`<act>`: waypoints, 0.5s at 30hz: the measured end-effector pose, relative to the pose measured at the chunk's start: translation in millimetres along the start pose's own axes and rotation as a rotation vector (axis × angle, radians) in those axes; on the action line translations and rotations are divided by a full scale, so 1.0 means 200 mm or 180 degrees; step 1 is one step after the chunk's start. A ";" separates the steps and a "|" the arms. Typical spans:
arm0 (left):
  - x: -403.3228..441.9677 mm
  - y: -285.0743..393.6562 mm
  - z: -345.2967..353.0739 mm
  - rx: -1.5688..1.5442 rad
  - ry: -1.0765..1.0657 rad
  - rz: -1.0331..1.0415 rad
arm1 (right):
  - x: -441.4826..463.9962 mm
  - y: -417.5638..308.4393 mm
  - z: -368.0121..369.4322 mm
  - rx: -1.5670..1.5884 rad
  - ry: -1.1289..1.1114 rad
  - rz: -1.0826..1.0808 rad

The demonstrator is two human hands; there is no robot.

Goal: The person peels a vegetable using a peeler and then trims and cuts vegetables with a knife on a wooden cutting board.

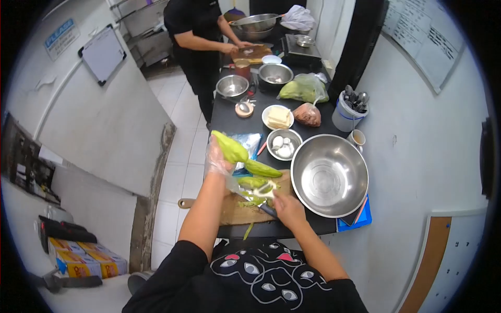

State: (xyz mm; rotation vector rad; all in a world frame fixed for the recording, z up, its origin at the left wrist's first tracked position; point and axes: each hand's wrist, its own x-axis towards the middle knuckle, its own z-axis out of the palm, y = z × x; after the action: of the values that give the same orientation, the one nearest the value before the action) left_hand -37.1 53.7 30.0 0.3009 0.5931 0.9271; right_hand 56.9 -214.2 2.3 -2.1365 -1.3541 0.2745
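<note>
My left hand [218,159], in a clear plastic glove, is closed round a pale green vegetable [230,147] and holds it up above the table's left edge. My right hand [288,207] grips a white peeler [265,190] over the wooden cutting board [235,213]. Another green vegetable [263,169] lies at the board's far edge. Green peelings [251,202] are on the board, and a strip hangs at its near edge. A knife with a dark handle [268,210] lies beside my right hand.
A large steel bowl [329,177] stands right of the board. Beyond are a bowl of eggs [284,146], a plate of yellow blocks [278,117], a bagged green vegetable [305,87] and steel bowls [232,86]. A co-worker [195,41] works at the far board.
</note>
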 end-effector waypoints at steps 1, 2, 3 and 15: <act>0.03 0.00 -0.08 -0.0282 -0.0338 -0.0245 | 0.01 -0.01 -0.02 0.0404 0.0095 0.0054; 0.10 0.00 -0.19 -0.0550 -0.0698 -0.0488 | 0.05 -0.04 -0.06 0.0814 0.0211 0.0116; 0.14 0.01 -0.24 -0.0810 -0.1088 -0.0734 | 0.10 -0.09 -0.12 0.1222 0.0355 0.0179; -0.29 -0.13 0.02 -0.0842 -0.0445 -0.0412 | 0.18 -0.36 -0.28 0.0669 0.0463 -0.0484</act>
State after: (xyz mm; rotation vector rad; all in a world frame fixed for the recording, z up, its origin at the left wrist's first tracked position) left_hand -43.7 -9.2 40.4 0.0874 0.3518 0.8408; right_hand 44.8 -181.5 94.9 -1.8345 -1.3328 0.1874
